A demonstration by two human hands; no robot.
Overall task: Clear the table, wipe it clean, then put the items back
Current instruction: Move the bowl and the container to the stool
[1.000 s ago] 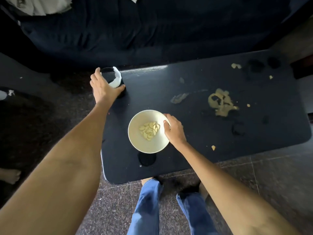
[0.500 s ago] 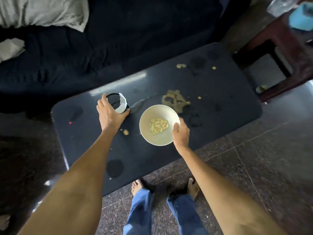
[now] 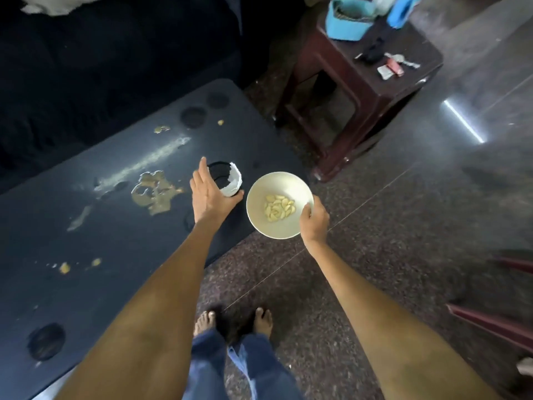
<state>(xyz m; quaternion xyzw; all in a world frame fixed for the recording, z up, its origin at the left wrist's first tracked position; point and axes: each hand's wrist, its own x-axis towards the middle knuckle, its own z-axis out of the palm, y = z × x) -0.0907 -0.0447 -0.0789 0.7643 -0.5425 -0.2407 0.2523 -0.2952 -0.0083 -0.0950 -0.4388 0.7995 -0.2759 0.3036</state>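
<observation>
Our right hand pinches the white bowl by its rim past the table edge; our left hand grips the dark cup beside the bowl.

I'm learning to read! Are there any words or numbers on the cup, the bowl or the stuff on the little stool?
None can be read.
Black cup: no text shows.
White bowl: plain.
Small packets on the stool: too small and blurred.
</observation>
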